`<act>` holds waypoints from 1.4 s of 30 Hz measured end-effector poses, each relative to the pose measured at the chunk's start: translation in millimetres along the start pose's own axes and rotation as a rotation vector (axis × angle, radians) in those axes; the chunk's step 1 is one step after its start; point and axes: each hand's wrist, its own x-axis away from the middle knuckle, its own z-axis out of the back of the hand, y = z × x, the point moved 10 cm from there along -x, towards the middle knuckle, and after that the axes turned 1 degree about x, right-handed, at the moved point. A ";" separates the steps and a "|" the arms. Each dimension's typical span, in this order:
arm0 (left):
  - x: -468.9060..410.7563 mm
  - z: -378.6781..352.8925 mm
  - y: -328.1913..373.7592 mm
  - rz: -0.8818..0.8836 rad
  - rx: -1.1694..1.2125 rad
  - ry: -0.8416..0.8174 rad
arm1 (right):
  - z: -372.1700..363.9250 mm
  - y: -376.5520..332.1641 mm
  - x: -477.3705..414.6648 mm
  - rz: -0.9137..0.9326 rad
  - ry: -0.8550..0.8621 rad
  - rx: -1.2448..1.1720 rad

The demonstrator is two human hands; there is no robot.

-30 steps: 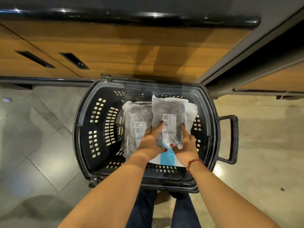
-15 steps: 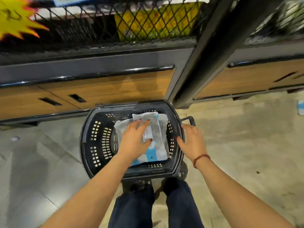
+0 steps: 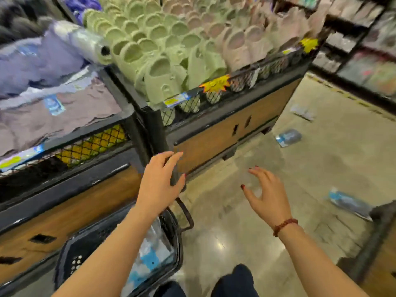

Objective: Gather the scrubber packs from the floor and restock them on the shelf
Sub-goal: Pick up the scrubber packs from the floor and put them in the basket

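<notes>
The floor (image 3: 225,239) is glossy & smooth, w/ light reflections. The basket (image 3: 70,249) is black plastic; the packs (image 3: 153,251) inside have shiny clear film. The shelf unit (image 3: 214,133) has matt wood-look panels & black metal mesh (image 3: 90,144).

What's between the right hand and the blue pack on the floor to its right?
Only bare floor between right hand and pack, as the head view shows.

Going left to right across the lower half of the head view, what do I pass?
black basket → left hand → right hand → scrubber pack lying on the floor
</notes>
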 end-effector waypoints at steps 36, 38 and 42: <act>-437.7 -357.4 428.7 -0.676 0.209 -0.399 | 227.2 471.8 -152.0 -0.825 0.400 -0.073; -452.6 -378.7 452.7 -0.692 0.242 -0.437 | 233.2 490.7 -154.3 -0.871 0.412 -0.074; -475.5 -433.5 507.2 -0.750 0.243 -0.531 | 242.1 547.5 -158.0 -0.962 0.426 -0.089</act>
